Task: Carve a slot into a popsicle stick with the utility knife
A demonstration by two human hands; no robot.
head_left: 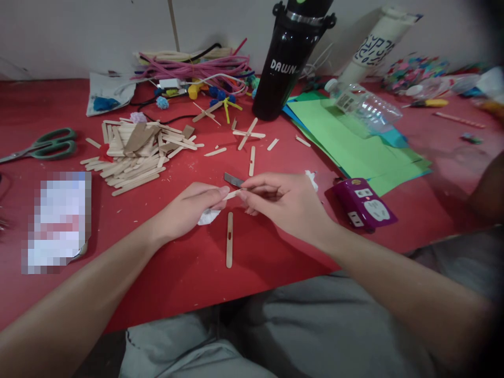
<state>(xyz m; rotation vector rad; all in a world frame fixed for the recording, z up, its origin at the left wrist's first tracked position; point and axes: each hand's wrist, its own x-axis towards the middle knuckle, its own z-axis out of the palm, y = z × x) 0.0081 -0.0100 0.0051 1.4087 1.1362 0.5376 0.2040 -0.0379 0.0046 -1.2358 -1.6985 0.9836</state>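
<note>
A thumb and curled fingers of the left hand (pixel 192 203) pinch a short wooden stick (pixel 232 195), closed firmly on its left end. The thumb and forefinger of the right hand (pixel 289 202) come nearly together at the stick's other end, the remaining fingers loosely curled; how firmly they grip is hidden. A grey blade (pixel 232 179) juts out just beyond the right fingertips, its rear part behind the hand, so whether those fingers hold it cannot be told. The pale, narrow stick lies slightly tilted, bridging the gap between the two hands, its ends covered by fingertips.

A crumpled white scrap (pixel 208 216) shows just under the left fingers. Nearer the wearer than both sets of fingers, a slotted stick (pixel 229 254) lies flat on the red tabletop (pixel 173 283), a dark opening at its middle. Just beyond the fingertips rests a second notched stick (pixel 251 167), and past it two crossed sticks (pixel 248 134).

To the right of the right hand sits a purple socket box (pixel 360 202); beyond the left fingers, to the left, spreads a pile of sticks (pixel 134 169). Farther out are green sheets (pixel 334 128), a black DAWN bottle (pixel 283 79) and a pink bundle (pixel 197 67).
</note>
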